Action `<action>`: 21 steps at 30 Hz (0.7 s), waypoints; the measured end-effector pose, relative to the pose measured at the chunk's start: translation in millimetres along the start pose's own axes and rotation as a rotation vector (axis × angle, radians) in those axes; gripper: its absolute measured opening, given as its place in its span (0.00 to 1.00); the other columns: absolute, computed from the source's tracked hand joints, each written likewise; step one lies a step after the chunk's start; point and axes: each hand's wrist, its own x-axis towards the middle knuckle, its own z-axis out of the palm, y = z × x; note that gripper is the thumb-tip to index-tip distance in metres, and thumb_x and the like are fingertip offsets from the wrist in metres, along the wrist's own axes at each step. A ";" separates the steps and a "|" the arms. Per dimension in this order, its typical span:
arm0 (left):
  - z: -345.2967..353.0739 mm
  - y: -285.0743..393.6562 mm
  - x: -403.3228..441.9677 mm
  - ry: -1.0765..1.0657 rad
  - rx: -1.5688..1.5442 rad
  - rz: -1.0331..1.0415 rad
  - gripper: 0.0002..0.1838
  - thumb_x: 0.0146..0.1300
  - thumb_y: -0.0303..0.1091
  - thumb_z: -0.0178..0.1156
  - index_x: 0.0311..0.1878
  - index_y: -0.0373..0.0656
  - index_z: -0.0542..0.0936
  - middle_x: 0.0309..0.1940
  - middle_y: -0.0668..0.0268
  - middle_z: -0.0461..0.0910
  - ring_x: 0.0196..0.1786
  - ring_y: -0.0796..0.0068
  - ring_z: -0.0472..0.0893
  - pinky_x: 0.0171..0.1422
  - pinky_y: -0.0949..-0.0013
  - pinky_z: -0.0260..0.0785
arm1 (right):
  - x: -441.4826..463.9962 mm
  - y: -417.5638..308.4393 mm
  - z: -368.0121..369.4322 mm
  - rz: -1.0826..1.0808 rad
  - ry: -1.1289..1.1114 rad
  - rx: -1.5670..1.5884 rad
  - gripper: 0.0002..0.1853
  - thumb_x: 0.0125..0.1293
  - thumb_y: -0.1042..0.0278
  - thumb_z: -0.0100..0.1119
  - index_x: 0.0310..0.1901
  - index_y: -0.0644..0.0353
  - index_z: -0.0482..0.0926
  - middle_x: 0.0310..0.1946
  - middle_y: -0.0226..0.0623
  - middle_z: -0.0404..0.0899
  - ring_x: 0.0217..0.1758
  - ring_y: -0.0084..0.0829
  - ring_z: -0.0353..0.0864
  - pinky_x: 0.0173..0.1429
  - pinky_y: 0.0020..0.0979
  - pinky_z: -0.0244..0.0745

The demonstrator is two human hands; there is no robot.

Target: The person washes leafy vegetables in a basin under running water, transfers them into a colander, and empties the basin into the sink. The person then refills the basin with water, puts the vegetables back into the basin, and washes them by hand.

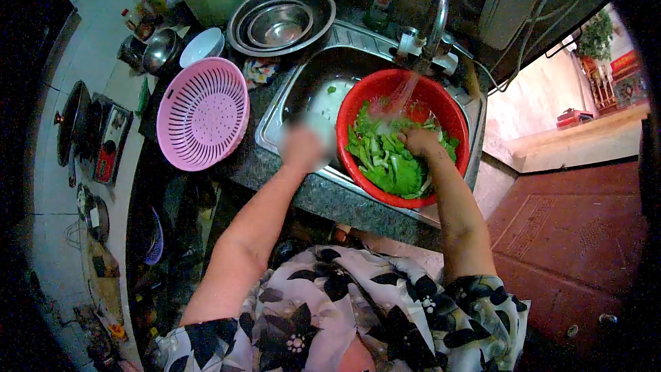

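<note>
Greens [392,169] lie in a red basin [348,169] under running water [406,93]; I see my right hand [420,143] curled among them, my left hand [303,148] (blurred, so I can't tell its grip) at the sink [267,126]

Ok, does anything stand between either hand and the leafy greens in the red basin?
Nothing visible blocks the right hand; it is in among the greens. The left hand, blurred, is outside the red basin, whose left side stands between it and the greens.
</note>
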 end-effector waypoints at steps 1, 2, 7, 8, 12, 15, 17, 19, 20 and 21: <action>2.7 -2.2 0.8 -0.005 -0.002 -0.004 0.12 0.50 0.38 0.54 0.27 0.39 0.81 0.30 0.54 0.79 0.39 0.53 0.76 0.48 0.53 0.69 | 2.4 2.9 0.1 -0.013 -0.015 0.032 0.28 0.67 0.40 0.32 0.62 0.46 0.66 0.59 0.40 0.69 0.60 0.44 0.69 0.62 0.50 0.60; 6.3 -2.7 3.3 -0.065 -0.010 -0.077 0.12 0.50 0.38 0.54 0.28 0.39 0.81 0.31 0.55 0.79 0.40 0.54 0.76 0.48 0.54 0.69 | 5.2 6.5 -0.1 -0.026 -0.030 0.063 0.28 0.67 0.40 0.32 0.62 0.46 0.66 0.59 0.41 0.69 0.61 0.44 0.68 0.63 0.51 0.59; 13.3 -7.8 2.7 -0.008 -0.010 -0.024 0.12 0.51 0.38 0.55 0.30 0.40 0.81 0.33 0.57 0.79 0.40 0.56 0.76 0.48 0.56 0.69 | -29.3 -18.9 -84.7 -0.022 -0.137 0.090 0.32 0.61 0.35 0.43 0.64 0.42 0.64 0.60 0.44 0.66 0.63 0.48 0.64 0.66 0.53 0.54; 11.4 -6.3 2.0 -0.010 -0.022 -0.028 0.12 0.51 0.38 0.55 0.30 0.41 0.81 0.33 0.57 0.79 0.40 0.56 0.76 0.48 0.56 0.68 | -23.0 -19.7 -86.2 -0.038 -0.145 0.079 0.32 0.61 0.35 0.44 0.64 0.42 0.64 0.61 0.45 0.65 0.64 0.49 0.63 0.66 0.53 0.53; -5.0 1.1 1.1 0.001 -0.005 0.018 0.11 0.51 0.38 0.54 0.31 0.41 0.81 0.32 0.57 0.79 0.40 0.56 0.76 0.48 0.56 0.68 | 36.1 -5.6 -34.7 -0.163 -0.169 0.004 0.33 0.59 0.34 0.46 0.63 0.41 0.64 0.62 0.46 0.62 0.65 0.50 0.60 0.67 0.54 0.51; -9.4 7.1 -1.7 0.113 -0.077 0.004 0.11 0.51 0.38 0.54 0.29 0.41 0.81 0.31 0.57 0.79 0.39 0.56 0.76 0.47 0.56 0.68 | 48.2 -0.8 -16.5 -0.211 -0.174 -0.007 0.34 0.58 0.34 0.47 0.63 0.41 0.64 0.64 0.47 0.59 0.66 0.50 0.58 0.67 0.54 0.50; -14.7 10.2 -1.8 0.085 -0.067 0.004 0.11 0.51 0.38 0.54 0.28 0.40 0.81 0.30 0.56 0.79 0.38 0.56 0.76 0.47 0.56 0.68 | 49.0 2.5 -11.9 -0.227 -0.182 0.000 0.34 0.57 0.33 0.48 0.63 0.40 0.64 0.65 0.48 0.57 0.67 0.51 0.56 0.68 0.54 0.49; -26.3 14.9 -0.7 0.051 -0.050 0.012 0.11 0.51 0.38 0.54 0.28 0.40 0.81 0.31 0.56 0.79 0.38 0.56 0.76 0.47 0.56 0.68 | 48.7 3.6 -10.3 -0.233 -0.180 -0.002 0.35 0.57 0.33 0.49 0.63 0.40 0.64 0.66 0.48 0.55 0.68 0.51 0.55 0.68 0.55 0.48; -26.0 14.4 -0.6 0.055 -0.057 0.009 0.11 0.51 0.38 0.54 0.28 0.40 0.81 0.31 0.56 0.79 0.38 0.56 0.76 0.47 0.56 0.68 | 49.6 3.1 -9.2 -0.236 -0.177 -0.002 0.35 0.56 0.33 0.49 0.63 0.40 0.64 0.66 0.49 0.54 0.68 0.52 0.54 0.68 0.55 0.48; -24.4 13.1 -0.6 0.056 -0.062 0.007 0.11 0.50 0.37 0.54 0.28 0.40 0.81 0.31 0.56 0.79 0.38 0.56 0.76 0.47 0.56 0.68 | 49.5 1.8 -8.7 -0.236 -0.175 -0.001 0.35 0.56 0.33 0.50 0.63 0.40 0.64 0.66 0.49 0.53 0.68 0.52 0.53 0.68 0.55 0.48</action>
